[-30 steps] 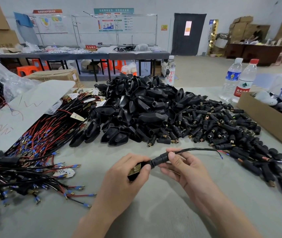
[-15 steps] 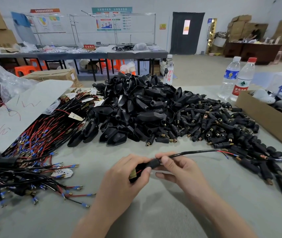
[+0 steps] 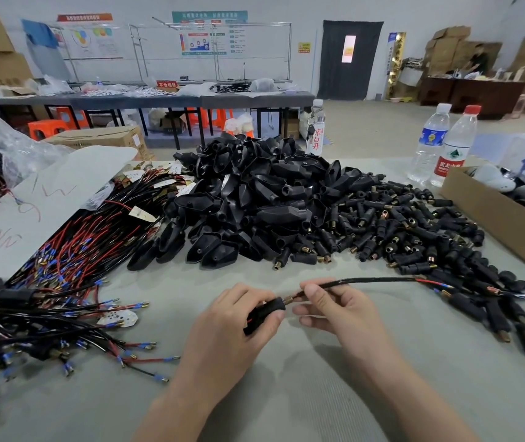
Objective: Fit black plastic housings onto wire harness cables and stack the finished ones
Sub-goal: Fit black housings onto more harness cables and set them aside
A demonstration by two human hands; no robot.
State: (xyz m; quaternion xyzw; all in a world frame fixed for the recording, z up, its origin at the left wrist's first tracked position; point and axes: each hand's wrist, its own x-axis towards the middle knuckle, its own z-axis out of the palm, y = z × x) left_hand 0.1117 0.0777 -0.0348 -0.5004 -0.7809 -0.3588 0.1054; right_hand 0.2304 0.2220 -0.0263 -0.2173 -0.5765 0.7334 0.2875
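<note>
Left hand (image 3: 232, 327), palm down, grips the housing (image 3: 269, 309). Right hand (image 3: 334, 311) pinches the cable (image 3: 366, 280) between thumb and forefinger. Both forearms enter from below.

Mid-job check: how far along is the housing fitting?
Done: a few harnesses with black housings on them lie stacked at the left edge, apparently finished. In hand: the left hand grips one black housing while the right hand pinches its cable at the housing's mouth. Left: a large pile of loose housings and a heap of bare harnesses, so most work lies ahead.
</note>
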